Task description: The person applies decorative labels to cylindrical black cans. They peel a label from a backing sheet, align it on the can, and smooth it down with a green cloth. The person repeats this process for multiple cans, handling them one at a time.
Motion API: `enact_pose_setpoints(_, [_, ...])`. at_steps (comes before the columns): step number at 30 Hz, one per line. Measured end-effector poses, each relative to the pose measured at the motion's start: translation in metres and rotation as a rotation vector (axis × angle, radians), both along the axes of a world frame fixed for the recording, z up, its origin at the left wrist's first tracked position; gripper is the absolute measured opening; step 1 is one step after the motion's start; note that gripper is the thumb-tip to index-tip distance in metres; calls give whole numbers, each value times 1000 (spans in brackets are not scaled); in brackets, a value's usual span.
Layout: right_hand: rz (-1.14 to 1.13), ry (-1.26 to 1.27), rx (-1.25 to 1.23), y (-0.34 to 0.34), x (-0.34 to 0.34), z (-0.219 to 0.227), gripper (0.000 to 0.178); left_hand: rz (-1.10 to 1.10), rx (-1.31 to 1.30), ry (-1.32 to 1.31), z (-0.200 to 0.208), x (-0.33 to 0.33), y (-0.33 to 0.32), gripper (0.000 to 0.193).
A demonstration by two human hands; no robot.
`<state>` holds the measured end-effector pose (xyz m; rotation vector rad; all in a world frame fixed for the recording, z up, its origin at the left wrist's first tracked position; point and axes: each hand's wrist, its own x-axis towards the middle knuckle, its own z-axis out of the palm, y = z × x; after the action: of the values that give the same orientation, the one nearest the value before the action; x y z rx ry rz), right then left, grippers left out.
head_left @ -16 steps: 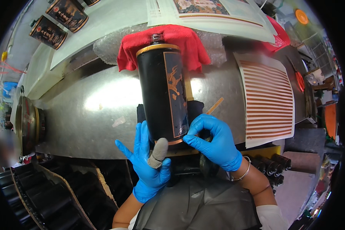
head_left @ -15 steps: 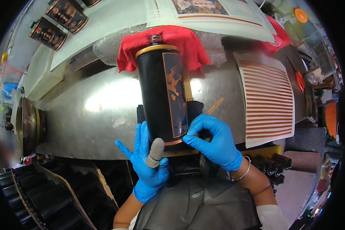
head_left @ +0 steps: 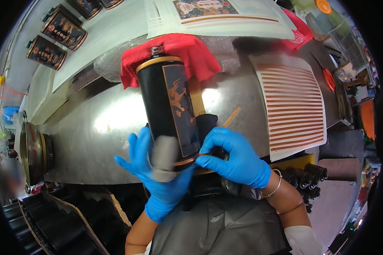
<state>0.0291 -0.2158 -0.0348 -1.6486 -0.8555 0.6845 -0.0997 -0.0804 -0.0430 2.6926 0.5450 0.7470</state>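
Note:
A large black bottle (head_left: 159,106) lies tilted in front of me, neck away, with a gold ring at its shoulder and a dark decorated panel. A narrow copper-coloured strip (head_left: 187,161) runs along its base edge. My right hand (head_left: 236,157), in a blue glove, pinches the strip's end beside the base between thumb and index finger. On the other side, my left hand (head_left: 159,180), also blue-gloved, has its fingers spread. One of its fingers wears a grey cloth cover (head_left: 164,155), blurred, over the bottle's lower end; whether it presses there I cannot tell.
Red cloth (head_left: 200,55) lies under the bottle's neck. At the right is a sheet of copper-coloured strips (head_left: 291,106); a thin tan stick (head_left: 232,117) lies nearer. Finished-looking decorated bottles (head_left: 47,52) stand far left. A round metal pan (head_left: 30,148) is at the left edge.
The view has shifted a little, and the bottle leans further left. My left hand's covered finger has moved onto the bottle's lower end. The right hand keeps its pinch, drawn slightly off the base.

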Motion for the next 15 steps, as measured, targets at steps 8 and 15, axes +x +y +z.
enact_pose_setpoints(8, [-72,-28,27,4,-5,5,14,-105,-777,-213,-24,-2,21,87])
enact_pose_setpoints(15, [-134,-27,84,2,-8,-6,15,1,39,-26,-28,-31,31,58])
